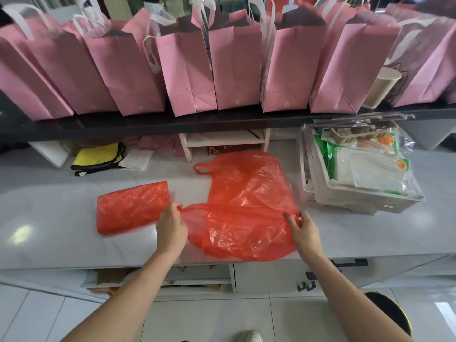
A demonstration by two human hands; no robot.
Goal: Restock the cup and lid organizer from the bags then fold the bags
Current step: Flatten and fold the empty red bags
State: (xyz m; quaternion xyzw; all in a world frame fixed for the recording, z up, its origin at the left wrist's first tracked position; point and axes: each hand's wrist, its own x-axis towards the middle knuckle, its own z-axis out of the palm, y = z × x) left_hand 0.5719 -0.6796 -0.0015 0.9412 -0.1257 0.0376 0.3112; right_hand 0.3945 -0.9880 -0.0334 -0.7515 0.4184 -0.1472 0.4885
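A large red plastic bag (246, 201) lies spread on the white counter (49, 213), its handle loop pointing to the back left. My left hand (171, 228) pinches the bag's left edge along a crease. At the right end of the same crease my right hand (304, 230) pinches the bag's right edge. A second red bag (132, 207), folded into a flat rectangle, lies just left of my left hand.
A white basket (320, 186) holding packaged bags stands at the right. A row of pink paper bags (187, 70) fills the dark shelf (148, 124) above. A yellow cloth (98, 156) and a small white rack (224, 141) sit at the back. A beige cup (381, 87) stands on the shelf.
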